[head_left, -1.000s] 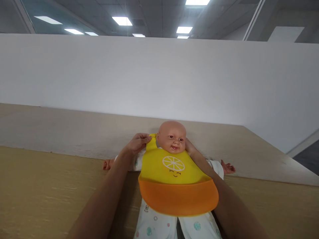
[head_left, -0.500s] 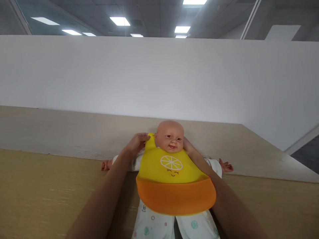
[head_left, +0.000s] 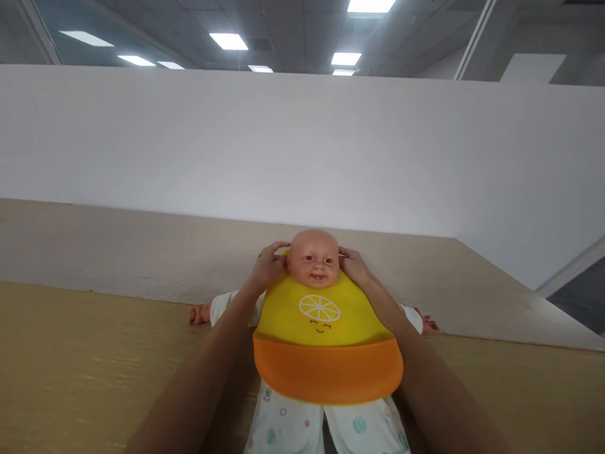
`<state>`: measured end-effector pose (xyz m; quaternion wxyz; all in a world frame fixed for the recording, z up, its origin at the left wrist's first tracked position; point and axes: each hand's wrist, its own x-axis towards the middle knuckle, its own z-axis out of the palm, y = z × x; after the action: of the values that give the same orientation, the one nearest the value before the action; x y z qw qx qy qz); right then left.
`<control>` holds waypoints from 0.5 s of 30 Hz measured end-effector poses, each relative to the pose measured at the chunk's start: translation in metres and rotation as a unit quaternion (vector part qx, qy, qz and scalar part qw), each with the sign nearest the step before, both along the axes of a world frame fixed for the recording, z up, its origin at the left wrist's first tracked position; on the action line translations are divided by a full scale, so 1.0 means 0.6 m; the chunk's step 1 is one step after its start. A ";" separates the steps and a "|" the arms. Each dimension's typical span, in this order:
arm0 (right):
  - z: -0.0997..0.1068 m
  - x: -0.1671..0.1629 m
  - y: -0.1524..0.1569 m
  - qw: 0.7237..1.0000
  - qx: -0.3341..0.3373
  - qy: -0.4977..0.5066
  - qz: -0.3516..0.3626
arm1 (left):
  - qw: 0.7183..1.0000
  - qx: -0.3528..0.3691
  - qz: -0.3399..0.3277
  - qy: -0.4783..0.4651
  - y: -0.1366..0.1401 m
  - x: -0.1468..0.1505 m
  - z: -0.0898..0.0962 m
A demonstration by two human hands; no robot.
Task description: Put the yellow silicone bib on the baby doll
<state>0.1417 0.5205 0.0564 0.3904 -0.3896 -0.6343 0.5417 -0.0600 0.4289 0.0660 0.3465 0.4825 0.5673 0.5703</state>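
Note:
A baby doll [head_left: 314,249] lies on its back, arms spread out, in white patterned clothes [head_left: 283,419]. Over its chest is a yellow bib [head_left: 283,315] with a white citrus slice and a smiling face printed on it. An orange catch pocket [head_left: 328,372] runs along the bib's lower edge. My left hand [head_left: 270,266] grips the bib's neck strap beside the doll's head, fingers closed. On the other side, my right hand [head_left: 355,265] is closed at the opposite strap, close against the head. The strap ends behind the neck are hidden.
The doll's upper body rests on a pale wooden surface [head_left: 142,252], with a yellowish surface [head_left: 94,366] nearer to me. A white partition wall [head_left: 302,145] rises behind the head. Ceiling lights [head_left: 229,41] show above it.
My right hand has come up from behind the doll's neck to beside its head. My left hand has moved slightly right and nearer the head. Doll and bib appear shifted slightly left.

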 end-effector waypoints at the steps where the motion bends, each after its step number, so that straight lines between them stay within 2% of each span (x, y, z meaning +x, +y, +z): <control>1: 0.001 0.001 0.003 1.000 -0.011 0.002 0.002 | 1.000 0.012 -0.001 0.012 0.000 -0.001 0.002; 5: 0.004 0.004 0.003 0.999 -0.048 0.019 0.008 | 0.993 0.031 0.025 0.109 0.000 -0.002 0.010; 10: 0.002 -0.001 -0.001 0.998 -0.050 0.029 0.002 | 0.972 0.033 0.069 0.224 -0.004 -0.001 0.022; 15: -0.003 0.001 0.003 1.000 -0.020 -0.006 -0.009 | 0.979 0.010 0.050 0.199 -0.001 -0.002 0.014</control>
<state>0.1424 0.5226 0.0547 0.3839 -0.4061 -0.6220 0.5485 -0.0615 0.4284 0.0742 0.1932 0.5610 0.6425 0.4849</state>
